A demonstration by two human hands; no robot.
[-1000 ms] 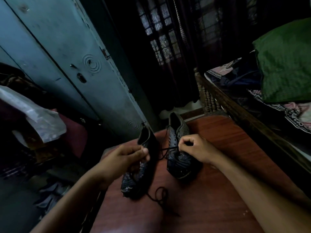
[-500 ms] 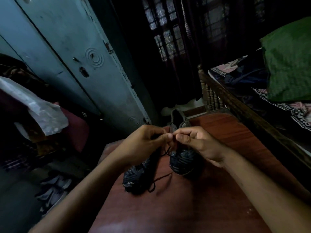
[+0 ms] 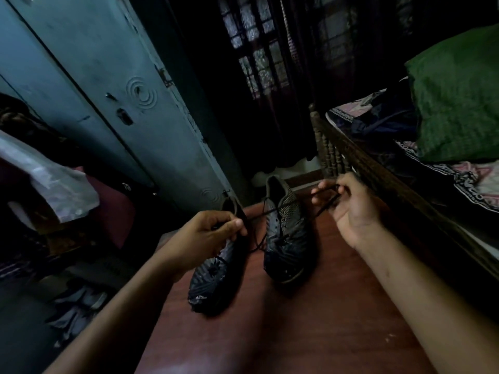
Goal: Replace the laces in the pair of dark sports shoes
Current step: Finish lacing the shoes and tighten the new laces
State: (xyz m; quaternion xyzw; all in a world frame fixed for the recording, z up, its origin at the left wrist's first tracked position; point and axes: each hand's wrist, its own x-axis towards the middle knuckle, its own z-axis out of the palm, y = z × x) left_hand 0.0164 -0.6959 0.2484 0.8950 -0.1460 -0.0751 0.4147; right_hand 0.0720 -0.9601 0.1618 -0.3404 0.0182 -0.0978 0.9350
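While stretched across the reddish wooden table [image 3: 337, 319], just beside a dark wooden bed rail [image 3: 378, 168], sit two dark sports shoes, toes towards the camera. Left shoe [image 3: 213, 282] lying a little apart from the right shoe [image 3: 287, 238], both low and soft-looking, uppers likely to buckle under a squeeze, light enough to slide if tugged hard. Running out of the right shoe's eyelets to either side, one thin black lace [image 3: 272, 210], drawn fairly taut. Left hand [image 3: 205, 236] curled, pinching one end of the lace between thumb and fingers just above the left shoe's collar. Right hand [image 3: 348, 209] raised beside the bed rail, fingers closed round the other end, a small loop showing above the knuckles. Probably limp and slick, that cord, so best gripped close to the tip, and the shoe steadied at the heel or midfoot while pulling. Cannot tell in this dim light how many eyelets are threaded, nor whether the left shoe carries a lace at all.
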